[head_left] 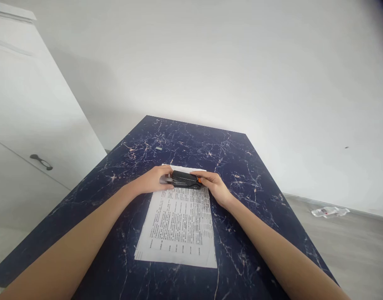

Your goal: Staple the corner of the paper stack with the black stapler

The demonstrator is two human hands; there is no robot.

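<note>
A black stapler [185, 179] with an orange piece at its right end lies sideways over the upper part of a stack of printed paper sheets [179, 225]. My left hand [157, 179] grips the stapler's left end, thumb on the near side and fingers on the far side. At the right end, the fingers of my right hand [215, 187] close around the orange piece. Whether the stapler rests on the paper or is held just above it, I cannot tell.
The paper lies on a dark blue marbled table [191, 137]. A small grey strip [158, 148] sits farther back on it. To the left stands a white cabinet [31, 104] with a dark handle. A crumpled clear plastic item [329, 211] lies on the floor by the wall.
</note>
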